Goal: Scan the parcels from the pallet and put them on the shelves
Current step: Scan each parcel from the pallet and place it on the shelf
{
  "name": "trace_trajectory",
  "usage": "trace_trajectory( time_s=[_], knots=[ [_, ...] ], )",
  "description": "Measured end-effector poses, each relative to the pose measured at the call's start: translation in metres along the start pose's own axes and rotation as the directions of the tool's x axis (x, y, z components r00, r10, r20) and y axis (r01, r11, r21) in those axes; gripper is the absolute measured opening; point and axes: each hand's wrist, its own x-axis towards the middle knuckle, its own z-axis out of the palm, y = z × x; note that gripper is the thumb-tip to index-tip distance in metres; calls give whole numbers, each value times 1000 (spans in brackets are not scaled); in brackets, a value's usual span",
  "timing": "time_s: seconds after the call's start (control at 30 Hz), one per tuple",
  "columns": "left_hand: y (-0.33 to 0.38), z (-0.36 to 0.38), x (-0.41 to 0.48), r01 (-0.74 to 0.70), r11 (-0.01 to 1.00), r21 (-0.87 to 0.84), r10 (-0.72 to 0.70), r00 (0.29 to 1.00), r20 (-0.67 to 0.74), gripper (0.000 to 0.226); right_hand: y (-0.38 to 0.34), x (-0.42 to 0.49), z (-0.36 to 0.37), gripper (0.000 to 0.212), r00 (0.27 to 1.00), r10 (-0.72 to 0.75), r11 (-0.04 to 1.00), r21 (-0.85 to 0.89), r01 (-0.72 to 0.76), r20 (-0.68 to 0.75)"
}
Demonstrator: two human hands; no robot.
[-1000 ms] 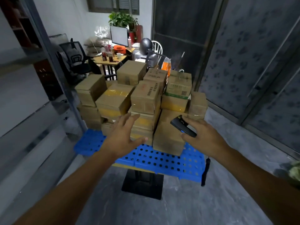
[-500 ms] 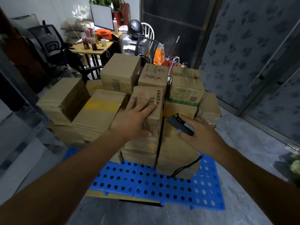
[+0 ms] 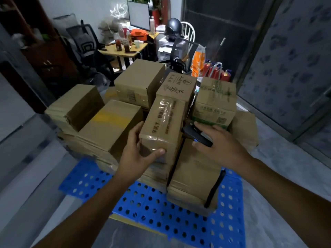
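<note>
Currently the left hand [image 3: 138, 154] is gripping the taped carton [image 3: 163, 126] at the front middle of the parcel stack. The thumb is lying across its near face and the fingers are wrapping its left side. That carton is standing narrow end toward the camera, with clear tape along the top and dark printed text running lengthwise. It is sitting on top of lower cartons; I cannot tell whether it is lifted clear of them.

The right hand [image 3: 220, 145] is clasping a black handheld scanner [image 3: 196, 136], one finger over the top and the thumb underneath. The scanner's front end is sitting just beside the carton's right face. Its black strap [image 3: 215, 187] is hanging down in front of the low carton [image 3: 193, 178] at front right.

The whole pile is resting on a blue perforated plastic pallet [image 3: 161, 208]. A carton with a yellow tape band [image 3: 111, 124] is lying left of the gripped one, and a green-printed carton [image 3: 215, 102] with a QR mark is sitting behind the scanner.

Behind the pile, a wooden desk [image 3: 123, 49] is carrying bottles and a monitor [image 3: 138, 15]. A black office chair [image 3: 86, 43] is standing to its left. A dark helmet [image 3: 172, 26] and red fire extinguishers [image 3: 215, 71] are sitting to the right.
</note>
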Motion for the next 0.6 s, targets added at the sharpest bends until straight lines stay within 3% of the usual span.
trace_trajectory(
  time_s=[0.03,0.1,0.13,0.2,0.23,0.3,0.37,0.47,0.5,0.6],
  knots=[
    [2,1,-1,-26,998,51,27,999,-22,116,1,2,0,75,999,-21,1000,-13,21,29],
    [12,-3,6,-190,921,340,200,980,6,124,3,7,-1,75,997,-68,998,-6,69,47],
    [18,-5,13,-279,793,542,267,958,103,123,4,9,-2,74,995,-88,996,-3,88,55],
    [33,-3,28,-332,504,797,203,943,265,116,4,15,-6,74,991,-102,995,-14,103,84],
    [41,-1,33,-311,477,822,162,951,265,113,4,17,-8,73,990,-107,994,-20,109,91],
    [45,1,34,-281,522,805,191,959,210,108,4,20,-13,72,989,-127,992,-15,128,82],
    [37,-3,27,-251,634,731,262,960,102,104,2,20,-17,71,986,-147,989,-5,148,82],
    [15,-13,11,-161,945,286,197,975,-101,93,-5,22,-23,72,981,-172,984,-23,174,87],
    [9,-15,5,-139,973,186,165,978,-129,91,-8,23,-26,73,980,-177,983,-28,180,92],
    [-6,-23,-4,-117,972,206,144,982,-122,106,-22,26,-35,72,968,-195,973,-92,210,156]
  ],
)
